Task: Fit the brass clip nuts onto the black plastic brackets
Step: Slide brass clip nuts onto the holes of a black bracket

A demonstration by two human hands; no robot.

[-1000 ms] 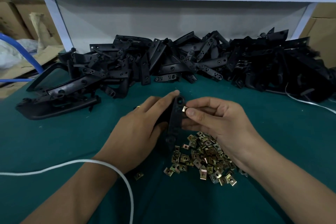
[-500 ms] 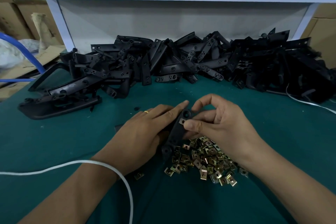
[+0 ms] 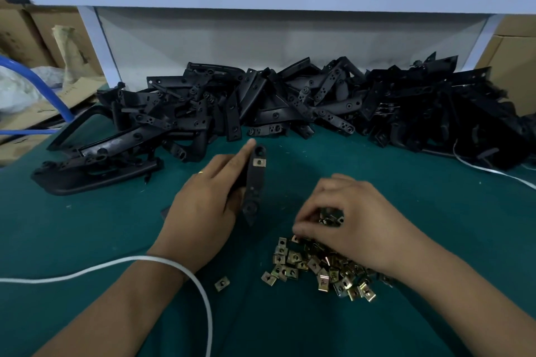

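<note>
One brass clip nut (image 3: 259,162) already sits near the upper end of the black plastic bracket (image 3: 254,182), which the left hand (image 3: 203,211) holds upright above the green worktop (image 3: 87,226), its fingers (image 3: 232,165) lying along the bracket's far side and the thumb hidden behind it. The right hand (image 3: 348,223) is down at the loose heap of clip nuts (image 3: 322,266) just beside the bracket's lower end, its fingers curled over the top of the heap and apparently pinching at a few nuts, though blur keeps me from saying whether one is truly caught. A single stray nut (image 3: 222,283) lies apart to the left of the heap, near a white cord (image 3: 200,293) that loops over the left wrist. Behind, a long pile of unfitted brackets (image 3: 290,101) runs across the back of the worktop. The step in hand looks like fetching the next nut for the same bracket, since its lower end appears bare. The next move calls for lifting one nut clear of its neighbours, turning its open side toward the bracket's edge, and sliding it on until its hole lines up with the bracket's hole.
</note>
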